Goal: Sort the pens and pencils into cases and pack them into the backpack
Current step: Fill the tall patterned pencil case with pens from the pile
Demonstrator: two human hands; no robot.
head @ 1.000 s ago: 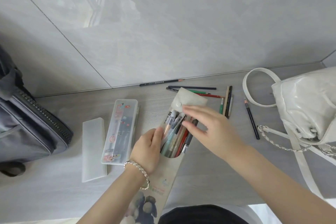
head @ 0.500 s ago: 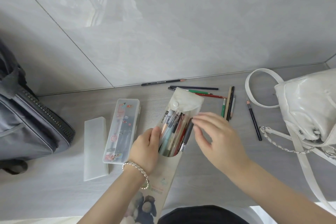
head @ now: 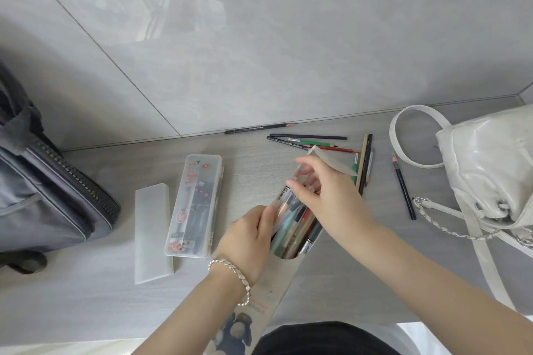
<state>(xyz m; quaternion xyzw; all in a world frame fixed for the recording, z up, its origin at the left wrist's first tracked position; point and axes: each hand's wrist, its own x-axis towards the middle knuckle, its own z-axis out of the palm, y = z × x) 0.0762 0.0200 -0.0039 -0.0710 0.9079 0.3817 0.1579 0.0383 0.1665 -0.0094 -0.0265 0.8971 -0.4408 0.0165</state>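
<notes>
A long beige pouch [head: 284, 287] with a clear window lies in front of me, filled with several pens [head: 291, 228]. My left hand [head: 248, 239] grips its left edge beside the pens. My right hand [head: 326, 196] pinches the pouch's clear flap [head: 331, 161] at the top end and holds it lifted. Several loose pencils [head: 310, 142] lie beyond the pouch near the wall, more [head: 364, 161] to its right, and one dark pencil [head: 403, 186] lies toward the white bag. A clear plastic pencil box [head: 194, 204] with items inside sits to the left.
A frosted lid [head: 153, 232] lies left of the clear box. A grey backpack [head: 43, 196] with an open zipper sits at far left. A white bag [head: 490, 170] with a chain strap is at the right. The tiled wall rises just behind the pencils.
My right hand moved from the pouch's right side up to its top and lifted the flap, which lay flat before. My left hand kept its hold on the pouch.
</notes>
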